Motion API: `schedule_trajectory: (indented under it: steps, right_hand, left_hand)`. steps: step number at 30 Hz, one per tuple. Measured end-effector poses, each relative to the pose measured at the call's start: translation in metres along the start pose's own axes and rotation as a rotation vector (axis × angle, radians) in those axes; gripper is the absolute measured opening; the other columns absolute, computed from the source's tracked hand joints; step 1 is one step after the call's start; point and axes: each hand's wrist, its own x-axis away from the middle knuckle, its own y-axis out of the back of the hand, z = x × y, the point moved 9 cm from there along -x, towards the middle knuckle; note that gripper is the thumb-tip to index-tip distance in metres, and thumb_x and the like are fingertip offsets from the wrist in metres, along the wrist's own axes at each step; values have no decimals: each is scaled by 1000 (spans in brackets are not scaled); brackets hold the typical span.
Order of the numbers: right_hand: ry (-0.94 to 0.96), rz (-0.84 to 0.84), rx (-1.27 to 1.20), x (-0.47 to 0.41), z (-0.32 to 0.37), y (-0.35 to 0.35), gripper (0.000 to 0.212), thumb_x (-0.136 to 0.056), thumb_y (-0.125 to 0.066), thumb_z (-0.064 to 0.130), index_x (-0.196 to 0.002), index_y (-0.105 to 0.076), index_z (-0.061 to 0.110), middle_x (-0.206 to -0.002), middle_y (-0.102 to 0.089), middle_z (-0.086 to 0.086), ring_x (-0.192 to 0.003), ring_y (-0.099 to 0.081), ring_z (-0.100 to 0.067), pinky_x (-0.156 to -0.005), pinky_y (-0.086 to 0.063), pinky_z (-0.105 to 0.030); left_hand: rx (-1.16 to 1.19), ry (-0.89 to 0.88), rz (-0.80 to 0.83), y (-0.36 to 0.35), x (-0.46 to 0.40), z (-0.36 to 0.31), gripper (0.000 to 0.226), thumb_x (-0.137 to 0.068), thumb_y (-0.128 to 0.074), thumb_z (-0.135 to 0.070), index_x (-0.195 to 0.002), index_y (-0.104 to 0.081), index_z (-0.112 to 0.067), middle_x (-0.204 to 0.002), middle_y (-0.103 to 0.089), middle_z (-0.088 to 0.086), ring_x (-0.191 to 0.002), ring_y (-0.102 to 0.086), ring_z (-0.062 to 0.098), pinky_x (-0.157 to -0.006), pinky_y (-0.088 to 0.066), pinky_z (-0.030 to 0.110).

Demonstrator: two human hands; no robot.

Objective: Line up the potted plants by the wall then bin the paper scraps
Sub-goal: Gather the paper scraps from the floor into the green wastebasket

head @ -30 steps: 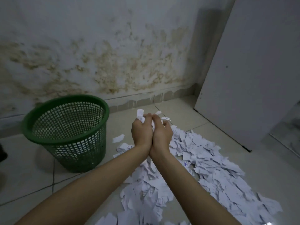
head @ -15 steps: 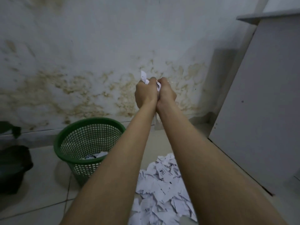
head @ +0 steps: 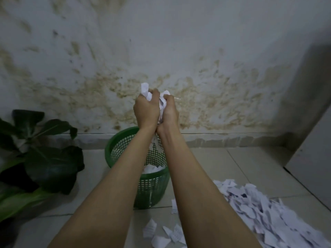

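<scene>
My left hand [head: 146, 110] and my right hand [head: 170, 113] are pressed together, gripping a bunch of white paper scraps [head: 146, 92] between them. They are held up above the green mesh bin [head: 152, 183], which stands on the floor by the wall and has white scraps inside. A large pile of paper scraps [head: 265, 213] lies on the tiles at the right. A few loose scraps [head: 161, 231] lie near the bin's base. A potted plant [head: 41, 158] with big dark leaves stands at the left by the wall.
The stained wall [head: 197, 59] runs across the back. A white cabinet side [head: 315, 167] stands at the right. Pale floor tiles [head: 250, 169] lie between the bin and the cabinet.
Both hands, still holding the scraps, have moved left from over the pile to above the bin. The view has swung left, bringing the plant in.
</scene>
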Motion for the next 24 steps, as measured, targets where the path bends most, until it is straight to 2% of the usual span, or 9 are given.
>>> schedule_trajectory:
  steps: [2, 4, 6, 8, 11, 16, 19, 21, 24]
  right_hand:
    - [-45, 10, 6, -10, -23, 0, 39, -88, -54, 29, -109, -64, -3, -108, -67, -18, -83, -63, -23, -63, -50, -25]
    - [-93, -9, 43, -20, -41, 8, 34, -92, -51, 33, -100, -65, 2, -93, -69, -13, -72, -63, -19, -56, -51, -21]
    - [-111, -49, 67, -28, -52, 20, 38, -94, -49, 35, -101, -64, 0, -93, -69, -13, -70, -63, -19, -54, -51, -20]
    - [-130, -93, 102, -34, -61, 34, 42, -93, -48, 37, -104, -63, -2, -95, -69, -15, -73, -62, -21, -57, -50, -23]
    - [-127, -125, 141, -38, -63, 47, 33, -94, -48, 36, -93, -61, 6, -79, -64, -9, -64, -58, -19, -60, -48, -26]
    - [-6, -138, 488, -44, -55, 62, 27, -95, -48, 21, -73, -57, 7, -86, -61, -16, -72, -57, -24, -68, -45, -30]
    - [-4, -120, 521, -43, -57, 68, 15, -91, -51, 7, -97, -64, 0, -90, -60, -16, -78, -57, -25, -67, -45, -31]
    - [-26, -132, 549, -42, -57, 71, 28, -90, -52, 1, -117, -58, 0, -100, -61, -17, -83, -57, -25, -74, -50, -34]
    - [-11, -136, 732, -41, -52, 69, 38, -89, -53, 4, -127, -51, 2, -119, -60, -19, -97, -57, -28, -87, -48, -38]
  left_hand:
    - [-19, 22, -22, 8, -8, 22, 30, -93, -49, -21, -91, -64, 5, -93, -67, 21, -86, -63, 27, -59, -35, 19]
    - [-31, 52, -35, 11, -13, 44, 34, -96, -46, -22, -97, -63, 7, -98, -67, 20, -89, -63, 27, -62, -36, 19]
    - [-41, 86, -23, 8, -14, 62, 37, -97, -43, -27, -97, -62, 5, -92, -65, 16, -83, -59, 23, -67, -38, 21]
    - [-45, 107, 16, 0, -12, 77, 37, -98, -42, -30, -87, -62, -1, -82, -61, 8, -75, -57, 20, -65, -40, 24]
    - [-46, 116, 81, -8, -9, 95, 40, -98, -38, -35, -72, -56, -12, -71, -61, 4, -67, -58, 20, -61, -44, 28]
    - [-287, 106, 195, -3, -18, 114, 43, -100, -33, -34, -112, -59, -2, -108, -66, 16, -99, -61, 31, -79, -45, 31]
    - [-478, 92, 339, -3, -23, 120, 34, -99, -38, -22, -126, -52, -5, -121, -60, 16, -95, -60, 28, -71, -40, 28]
    - [-559, 77, 404, -3, -25, 123, 30, -96, -41, -13, -122, -55, -5, -118, -62, 17, -88, -58, 26, -66, -37, 26]
    - [-619, 113, 463, -3, -25, 126, 31, -92, -43, -4, -119, -58, -6, -117, -62, 18, -96, -57, 29, -69, -37, 25]
